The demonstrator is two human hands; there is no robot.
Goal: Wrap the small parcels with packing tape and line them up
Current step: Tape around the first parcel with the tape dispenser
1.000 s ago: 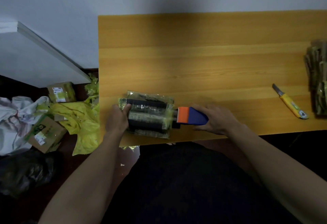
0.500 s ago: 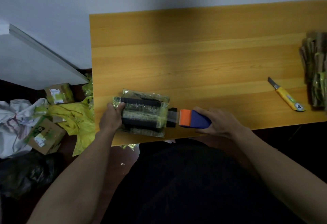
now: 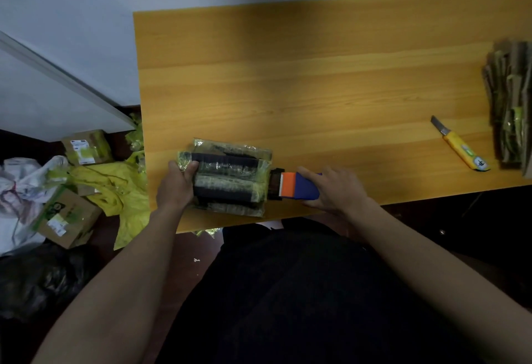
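Left hand (image 3: pixel 176 188) clamps the left end of the dark, tape-wrapped bundle of small parcels (image 3: pixel 229 181), thumb over the top; likely pinning it against the pull. Right hand (image 3: pixel 331 188) grasps the blue-and-orange tape dispenser (image 3: pixel 296 186), its toothed edge at the bundle's right end. Bundle lies near the front edge of the orange wooden table (image 3: pixel 316 75). Yellow-handled utility knife (image 3: pixel 460 147) well apart, right. Cardboard boxes (image 3: pixel 69 214) on the floor carry labels, unreadable.

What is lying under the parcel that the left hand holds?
The parcel rests on the wooden table, near its front edge. The left hand grips its left end. Anything between parcel and table is covered.
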